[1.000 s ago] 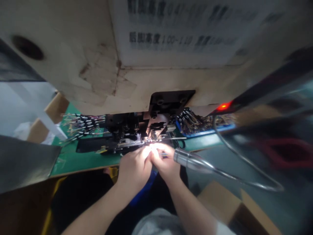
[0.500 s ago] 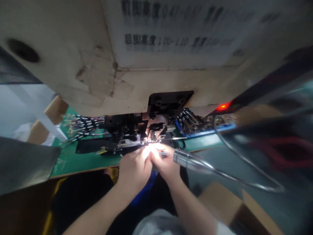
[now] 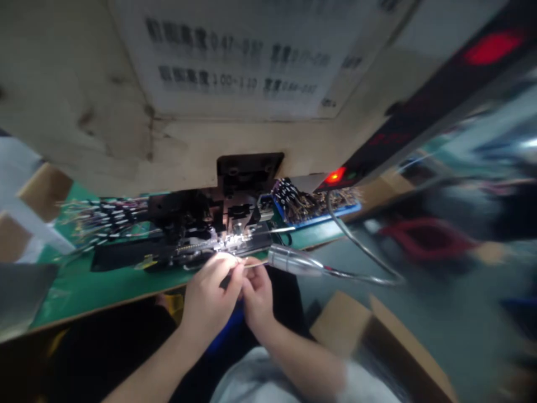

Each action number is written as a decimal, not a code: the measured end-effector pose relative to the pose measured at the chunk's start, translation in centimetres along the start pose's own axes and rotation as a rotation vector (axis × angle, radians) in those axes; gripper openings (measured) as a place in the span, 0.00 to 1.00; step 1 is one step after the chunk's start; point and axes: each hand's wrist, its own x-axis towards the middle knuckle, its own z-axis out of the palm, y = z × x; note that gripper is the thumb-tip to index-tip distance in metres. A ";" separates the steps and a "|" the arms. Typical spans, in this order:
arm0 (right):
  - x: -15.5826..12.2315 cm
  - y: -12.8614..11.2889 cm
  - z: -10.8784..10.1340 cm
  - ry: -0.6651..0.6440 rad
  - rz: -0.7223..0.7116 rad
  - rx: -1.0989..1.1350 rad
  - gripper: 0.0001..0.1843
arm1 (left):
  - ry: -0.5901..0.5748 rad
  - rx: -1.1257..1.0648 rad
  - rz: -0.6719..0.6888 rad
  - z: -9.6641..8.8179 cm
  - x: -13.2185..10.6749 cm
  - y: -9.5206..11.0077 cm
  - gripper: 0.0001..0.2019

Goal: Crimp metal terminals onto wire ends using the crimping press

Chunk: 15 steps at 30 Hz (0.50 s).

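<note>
In front of the crimping machine (image 3: 235,221), my left hand (image 3: 211,291) is closed, thumb and fingertips pinching a thin wire (image 3: 255,265). Close beside it, my right hand (image 3: 258,296) is closed too, its curled fingers on the same wire. The wire's ends are hard to make out behind the fingers and in the glare. Both hands are just on the near side of the brightly lit machine head, apart from it. A metal gooseneck lamp (image 3: 296,261) reaches in from the right, its head close to my right fingers.
Bundles of wires (image 3: 111,218) lie left on the green table (image 3: 126,284). More wires fill a blue tray (image 3: 323,217) at the right. The machine's pale housing (image 3: 188,143) hangs low overhead. An open cardboard box (image 3: 342,324) stands on the floor at the right.
Both hands have drawn back from the lit machine head toward me, and the wire between them now shows. The view has shifted to the right.
</note>
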 end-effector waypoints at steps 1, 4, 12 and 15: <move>-0.4 0.1 0.1 -0.009 -0.006 0.002 0.15 | -0.010 -0.042 0.016 0.1 -0.3 0.2 0.08; -1.1 -0.1 -0.3 -0.020 -0.070 -0.090 0.12 | -0.040 -0.145 0.051 0.4 -1.0 0.5 0.07; 1.4 -2.9 -11.9 0.190 -0.076 -0.546 0.15 | -0.434 0.124 0.037 -4.3 -2.0 -1.1 0.13; 5.2 -7.3 -17.2 0.296 -0.123 -0.693 0.15 | -0.592 0.291 -0.186 -7.9 -2.4 -3.5 0.14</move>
